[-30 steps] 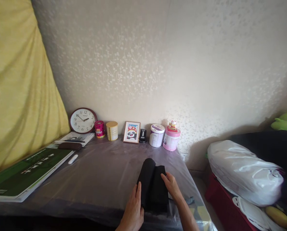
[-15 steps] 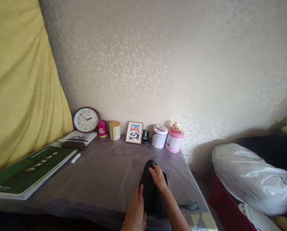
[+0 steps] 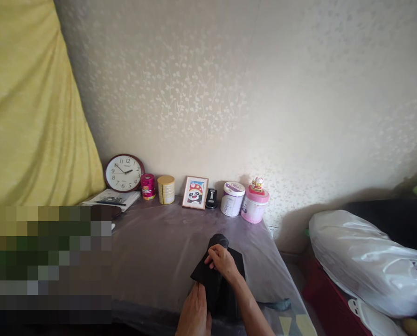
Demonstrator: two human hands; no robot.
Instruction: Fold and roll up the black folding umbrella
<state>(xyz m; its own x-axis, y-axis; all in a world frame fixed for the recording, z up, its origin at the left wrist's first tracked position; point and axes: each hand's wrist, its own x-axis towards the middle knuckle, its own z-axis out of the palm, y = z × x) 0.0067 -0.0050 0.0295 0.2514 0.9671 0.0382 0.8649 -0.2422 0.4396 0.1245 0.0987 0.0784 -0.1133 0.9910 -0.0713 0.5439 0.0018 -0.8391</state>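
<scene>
A black cloth bundle, which looks like a collapsed folding umbrella (image 3: 217,291), lies near the front of the table, its rounded end (image 3: 218,240) pointing away from me. A pointed flap of its cloth spreads out to the left, another to the right. My right hand (image 3: 222,261) is over the upper part, with curled fingers closed on the cloth. Low on the left side, my left hand (image 3: 196,308) grips the bundle's edge; some of its fingers are hidden.
Along the wall stand a clock (image 3: 124,173), a pink tin (image 3: 148,187), a yellow-lidded can (image 3: 166,191), a framed panda picture (image 3: 195,192) and two tubs (image 3: 232,199). A white plastic bag (image 3: 365,261) bulges beyond the table's right edge. The lower left is pixelated.
A cloth flap now sticks out to the left of the bundle. My right hand has shifted slightly left and its fingers are more curled. My left hand is slightly lower.
</scene>
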